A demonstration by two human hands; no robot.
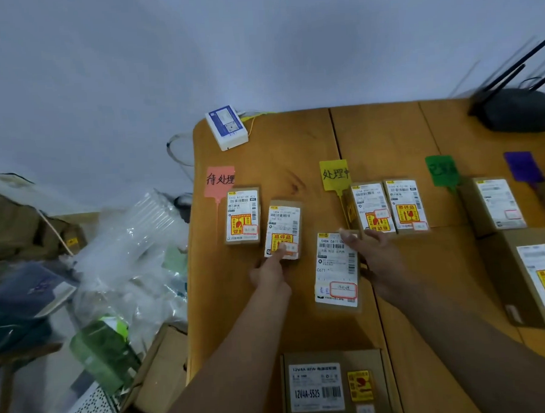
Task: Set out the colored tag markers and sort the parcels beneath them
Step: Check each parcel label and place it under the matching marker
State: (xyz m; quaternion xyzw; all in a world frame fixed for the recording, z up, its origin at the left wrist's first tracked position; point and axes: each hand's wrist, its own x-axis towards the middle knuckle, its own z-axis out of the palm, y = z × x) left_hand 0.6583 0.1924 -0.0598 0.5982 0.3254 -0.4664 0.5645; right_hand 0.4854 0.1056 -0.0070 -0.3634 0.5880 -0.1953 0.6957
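Head view: four tags line the far part of the wooden table [387, 131], pink tag [220, 180] at left, then yellow tag [335, 174], green tag [441, 169] and purple tag [523, 167].

Under pink sit two parcels: box one [242, 215] just below the tag, box two [283, 229] beside it, a little nearer. The left hand [270, 271] lies on box two's near end, fingers flat on the label, pressing rather than gripping.

Under yellow, two boxes [389, 206] stand side by side, touching.

The right hand [378, 257] is spread open, fingertips [348, 235] on the far right corner of the middle parcel [336, 267], palm along its right edge. It touches the parcel, but whether it truly grips it, hard to say.

Right of that, a box [493, 205] sits below green, with a bigger carton [534, 278] nearer. A flat carton [333, 388] lies at the near edge between the forearms. Back corners: a white device [226, 126] and a black router [517, 108].
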